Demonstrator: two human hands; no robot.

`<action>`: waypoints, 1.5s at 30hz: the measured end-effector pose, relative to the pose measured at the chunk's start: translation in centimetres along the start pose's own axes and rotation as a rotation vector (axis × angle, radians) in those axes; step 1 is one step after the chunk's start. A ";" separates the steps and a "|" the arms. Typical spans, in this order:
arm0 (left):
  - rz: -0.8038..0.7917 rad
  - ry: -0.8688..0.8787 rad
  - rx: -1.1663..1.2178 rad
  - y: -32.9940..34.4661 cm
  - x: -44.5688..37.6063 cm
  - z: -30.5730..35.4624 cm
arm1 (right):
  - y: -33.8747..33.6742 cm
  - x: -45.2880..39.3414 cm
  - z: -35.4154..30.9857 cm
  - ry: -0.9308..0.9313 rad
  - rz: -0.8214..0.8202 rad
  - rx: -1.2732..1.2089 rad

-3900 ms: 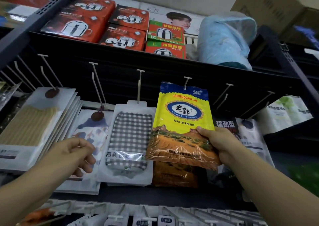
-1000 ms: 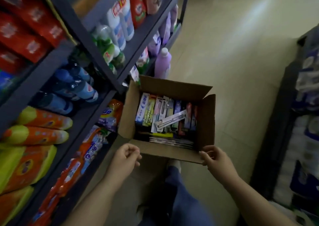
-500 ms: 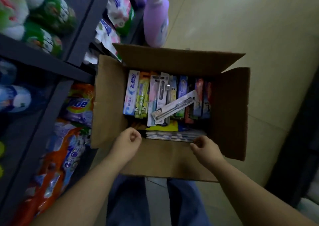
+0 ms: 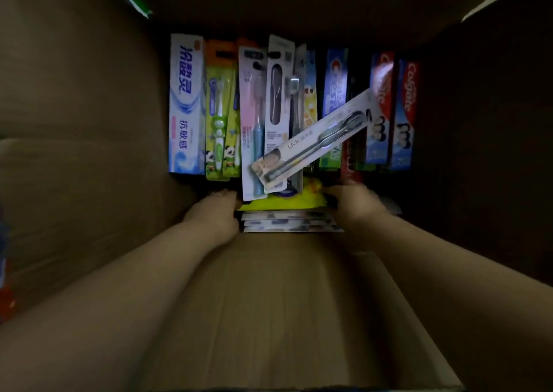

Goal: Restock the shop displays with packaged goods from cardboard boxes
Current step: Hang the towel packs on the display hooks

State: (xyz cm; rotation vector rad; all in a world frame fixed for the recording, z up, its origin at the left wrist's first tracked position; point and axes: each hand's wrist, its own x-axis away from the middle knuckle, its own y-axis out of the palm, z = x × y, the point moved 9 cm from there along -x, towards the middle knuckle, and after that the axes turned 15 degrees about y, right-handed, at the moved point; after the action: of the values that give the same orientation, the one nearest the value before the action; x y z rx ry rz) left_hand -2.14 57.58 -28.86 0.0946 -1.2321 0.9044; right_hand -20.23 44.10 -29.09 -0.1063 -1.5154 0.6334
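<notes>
I look straight down into an open cardboard box (image 4: 269, 302). At its near side lies a stack of flat packets (image 4: 287, 222) with a yellow packet (image 4: 287, 201) on top. My left hand (image 4: 215, 215) holds the stack's left end, fingers curled against its edge. At the right end my right hand (image 4: 356, 203), blurred, curls its fingers over the yellow packet. Both forearms reach in over the box's near wall.
Behind the stack stands a row of toothpaste boxes (image 4: 184, 104) and carded toothbrushes (image 4: 220, 110), with red Colgate boxes (image 4: 404, 110) at the right. One loose toothbrush pack (image 4: 314, 137) lies slanted across them. Box flaps rise on all sides.
My head has dropped close over the box. Both hands have gone from the near rim down inside to the two ends of the packet stack.
</notes>
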 end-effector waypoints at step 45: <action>0.701 0.028 0.410 -7.2 10.5 -0.8 | -0.2 -2.3 -0.4 -0.125 0.373 0.339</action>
State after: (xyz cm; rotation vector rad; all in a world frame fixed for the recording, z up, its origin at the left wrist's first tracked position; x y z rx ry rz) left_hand 3.52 58.91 -17.48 -0.0306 -1.0436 1.7574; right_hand -19.64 43.06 -31.11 -0.0909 -1.4979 1.2056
